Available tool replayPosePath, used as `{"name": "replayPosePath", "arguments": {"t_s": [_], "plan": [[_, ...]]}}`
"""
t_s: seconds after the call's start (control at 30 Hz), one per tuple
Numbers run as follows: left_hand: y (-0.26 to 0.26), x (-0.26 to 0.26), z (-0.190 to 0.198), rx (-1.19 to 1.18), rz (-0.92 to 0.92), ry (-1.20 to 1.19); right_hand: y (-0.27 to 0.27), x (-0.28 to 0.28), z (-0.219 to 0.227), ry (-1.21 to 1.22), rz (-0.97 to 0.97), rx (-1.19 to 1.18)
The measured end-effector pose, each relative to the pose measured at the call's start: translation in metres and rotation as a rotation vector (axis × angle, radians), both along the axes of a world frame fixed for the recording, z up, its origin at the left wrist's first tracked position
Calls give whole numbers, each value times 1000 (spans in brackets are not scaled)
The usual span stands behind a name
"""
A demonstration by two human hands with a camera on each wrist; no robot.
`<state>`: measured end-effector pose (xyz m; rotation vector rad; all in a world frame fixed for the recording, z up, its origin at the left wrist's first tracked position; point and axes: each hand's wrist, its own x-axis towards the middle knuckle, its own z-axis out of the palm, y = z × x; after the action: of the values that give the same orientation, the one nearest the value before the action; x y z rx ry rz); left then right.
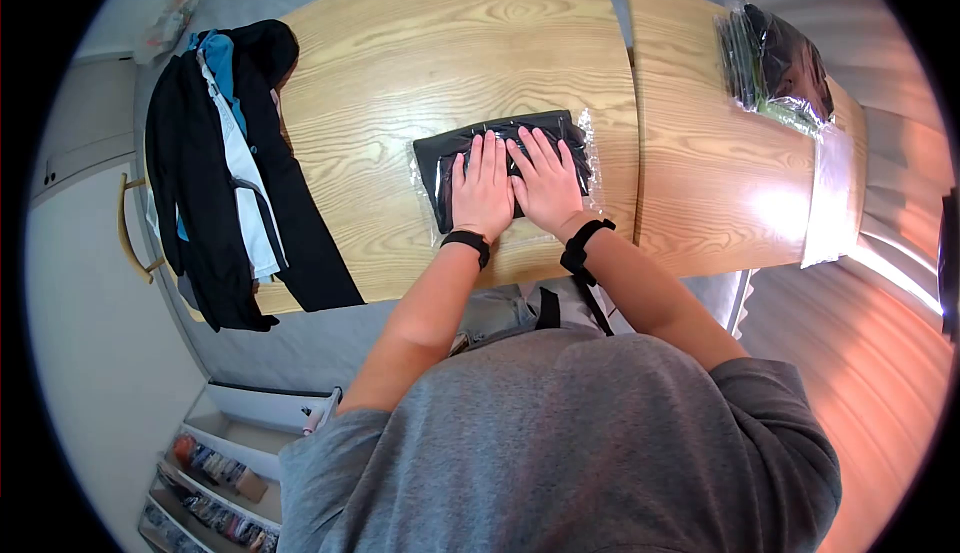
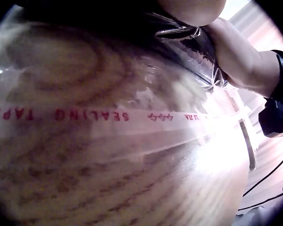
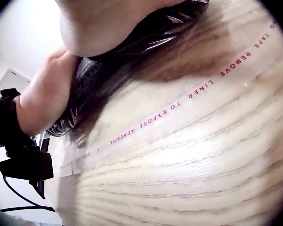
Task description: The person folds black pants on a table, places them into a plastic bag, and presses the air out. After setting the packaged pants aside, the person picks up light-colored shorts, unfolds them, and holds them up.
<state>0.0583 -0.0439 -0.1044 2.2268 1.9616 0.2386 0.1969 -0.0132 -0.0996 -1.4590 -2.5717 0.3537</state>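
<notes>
A folded black garment (image 1: 435,165) lies inside a clear plastic bag (image 1: 592,163) on the wooden table. My left hand (image 1: 484,191) rests flat on the left half of it, fingers straight and pointing away from me. Right beside it, my right hand (image 1: 548,183) presses down with its fingers slightly spread, the thumbs close together. Towards my body, the bag's flap carries a sealing strip with red lettering, seen in the left wrist view as a tape strip (image 2: 85,116) and in the right wrist view as a liner strip (image 3: 165,113).
Black, white and blue clothes (image 1: 225,173) are heaped over the table's left end. Across a gap, a second table (image 1: 690,153) holds bagged dark items (image 1: 790,63) and a stack of clear bags (image 1: 832,198). Shelves (image 1: 225,463) stand at lower left.
</notes>
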Motion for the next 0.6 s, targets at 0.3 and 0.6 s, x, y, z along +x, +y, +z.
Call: {"name": "replayPosePath", "arguments": {"t_s": [0.3,0.6], "plan": [[1,1,-1,33,4,-11,0,0,1,15,2,37],[-6,-50,48,201,51,-658,8,41,47,357,-174,-70]]}}
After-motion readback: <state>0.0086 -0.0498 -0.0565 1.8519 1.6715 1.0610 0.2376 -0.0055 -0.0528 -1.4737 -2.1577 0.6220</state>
